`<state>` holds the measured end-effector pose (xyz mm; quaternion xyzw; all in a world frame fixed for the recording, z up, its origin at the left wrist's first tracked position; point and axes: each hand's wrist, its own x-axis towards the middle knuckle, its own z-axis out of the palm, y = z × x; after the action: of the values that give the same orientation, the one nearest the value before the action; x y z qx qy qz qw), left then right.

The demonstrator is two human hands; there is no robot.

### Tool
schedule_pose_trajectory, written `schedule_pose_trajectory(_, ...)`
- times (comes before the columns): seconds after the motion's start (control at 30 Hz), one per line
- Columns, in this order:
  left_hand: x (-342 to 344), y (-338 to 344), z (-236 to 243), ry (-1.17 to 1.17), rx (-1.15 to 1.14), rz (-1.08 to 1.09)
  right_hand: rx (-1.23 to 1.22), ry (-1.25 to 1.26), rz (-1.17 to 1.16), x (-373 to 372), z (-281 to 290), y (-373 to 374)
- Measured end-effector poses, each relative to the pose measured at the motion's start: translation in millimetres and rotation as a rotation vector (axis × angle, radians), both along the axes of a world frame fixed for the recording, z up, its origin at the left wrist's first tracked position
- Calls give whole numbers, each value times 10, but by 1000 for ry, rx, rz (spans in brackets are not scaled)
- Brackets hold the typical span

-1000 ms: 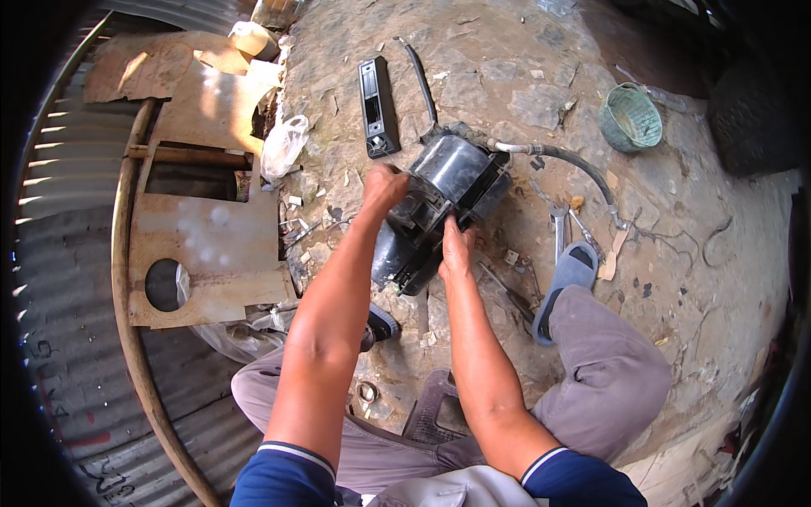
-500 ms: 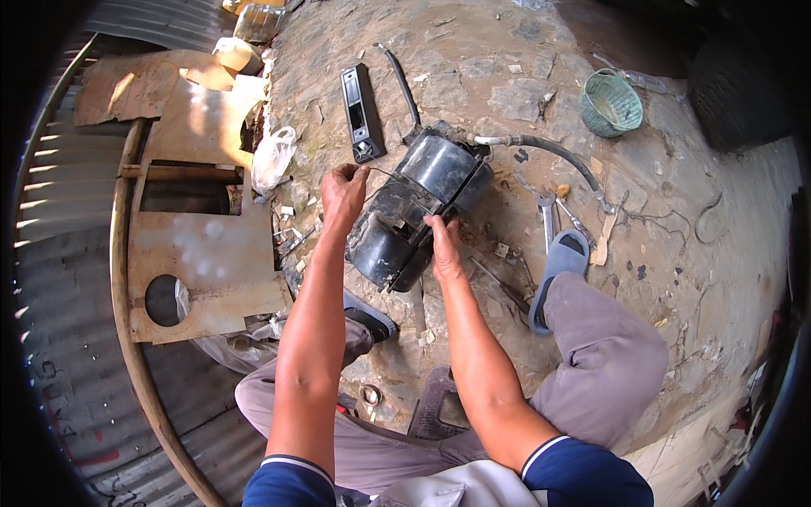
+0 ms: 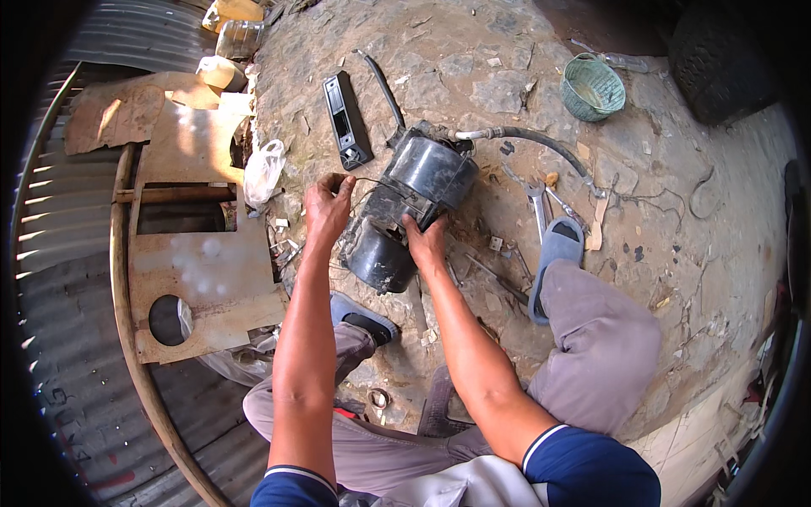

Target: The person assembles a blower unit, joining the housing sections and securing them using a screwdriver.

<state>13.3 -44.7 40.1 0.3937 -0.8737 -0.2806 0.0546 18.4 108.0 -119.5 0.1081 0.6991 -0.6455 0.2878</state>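
Two bare hands worked on a black cylindrical motor housing (image 3: 405,211) lying on cracked, dusty stone ground (image 3: 676,279). Left hand (image 3: 328,209) pinched a thin wire (image 3: 372,182) between closed fingertips; right hand (image 3: 427,245) gripped the housing's middle, fingers curled. Corrugated metal sheeting (image 3: 76,338), a plywood board (image 3: 203,270), spanners (image 3: 541,207) and a green woven basket (image 3: 591,89) lay around.

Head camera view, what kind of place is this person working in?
Probably an informal outdoor repair spot: bare stony ground, corrugated metal sheet, wrenches lying loose, and a black motor housing worked on the ground.
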Motion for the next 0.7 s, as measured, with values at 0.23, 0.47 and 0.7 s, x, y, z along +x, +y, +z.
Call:
schedule_pose_trajectory(0.23,358,259,-171,102,-134,-84,-60,25,0,32,-48,-55)
schedule_pose_trajectory(0.47,1406,848,-617,355,107,603,-136,6,-73,-23,-189,-78)
schedule_pose_trajectory(0.7,1465,1093,-889,373,1096,859,-300,-63,-81,-115,-169,-16)
